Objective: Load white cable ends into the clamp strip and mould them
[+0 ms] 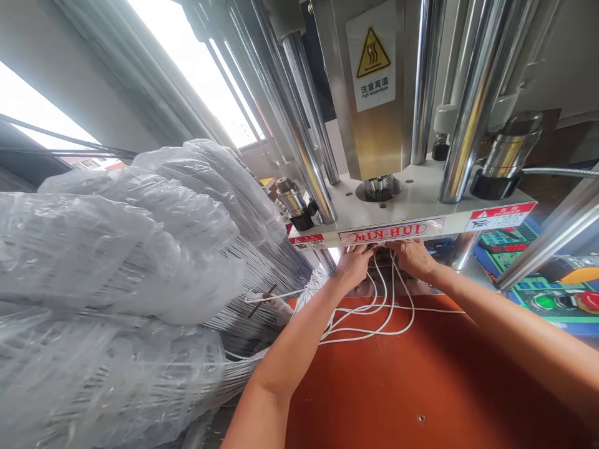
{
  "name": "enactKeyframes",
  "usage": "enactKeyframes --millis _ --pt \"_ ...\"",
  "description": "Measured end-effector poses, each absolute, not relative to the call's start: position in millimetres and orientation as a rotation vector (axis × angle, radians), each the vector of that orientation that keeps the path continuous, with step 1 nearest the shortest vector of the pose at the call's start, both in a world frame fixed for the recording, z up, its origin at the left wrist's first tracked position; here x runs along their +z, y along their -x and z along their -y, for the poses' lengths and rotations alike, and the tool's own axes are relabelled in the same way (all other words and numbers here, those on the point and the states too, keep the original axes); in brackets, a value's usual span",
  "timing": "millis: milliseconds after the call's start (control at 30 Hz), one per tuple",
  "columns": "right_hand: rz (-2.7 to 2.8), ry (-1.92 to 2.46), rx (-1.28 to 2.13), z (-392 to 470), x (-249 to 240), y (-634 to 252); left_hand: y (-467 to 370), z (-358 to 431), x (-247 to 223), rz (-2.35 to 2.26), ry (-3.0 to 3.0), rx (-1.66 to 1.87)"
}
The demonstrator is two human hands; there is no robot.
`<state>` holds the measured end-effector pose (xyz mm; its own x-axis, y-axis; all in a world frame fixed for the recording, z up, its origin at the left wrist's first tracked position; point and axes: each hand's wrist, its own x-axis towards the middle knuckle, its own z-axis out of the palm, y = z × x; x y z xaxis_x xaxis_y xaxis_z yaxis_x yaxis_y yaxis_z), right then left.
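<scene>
Both my hands reach under the front edge of a press plate (pixel 388 215) lettered "MIN-HUI". My left hand (pixel 354 265) has its fingers bent together at the ends of thin white cables (pixel 380 332). Close by on the right, my right hand (pixel 412 257) pinches at another of these cables, its fingertips partly hidden by the plate. The cables hang down between my hands and loop over an orange-brown board (pixel 365 380). What their ends sit in under the plate is hidden.
Plastic-wrapped bundles of cable (pixel 140 237) crowd the left side. Steel guide rods (pixel 472 106) rise from the plate, and a high-temperature label (pixel 372 56) marks the column. At right is a control panel (pixel 556 293) with a green button (pixel 544 303) and a red knob (pixel 590 300).
</scene>
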<state>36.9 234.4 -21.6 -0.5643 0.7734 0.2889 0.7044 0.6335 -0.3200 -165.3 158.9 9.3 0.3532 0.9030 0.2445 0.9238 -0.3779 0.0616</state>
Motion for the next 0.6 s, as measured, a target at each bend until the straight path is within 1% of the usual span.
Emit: enactKeyframes --millis 167,267,433,600 --pt "2.408 1.102 0.278 -243.8 -15.9 -57.1 155.6 -158.8 16.5 1.735 2.483 -0.463" --pt "2.393 1.061 0.286 -240.6 -20.4 -66.9 140.6 -157.2 14.9 1.623 2.441 -0.525" --pt "2.415 1.091 0.297 -231.9 -28.3 -62.0 135.0 -157.1 9.3 1.499 2.453 -0.428" --pt "2.43 1.189 0.327 -228.7 -22.4 -53.5 144.5 -156.2 -0.1 1.494 2.443 -0.346"
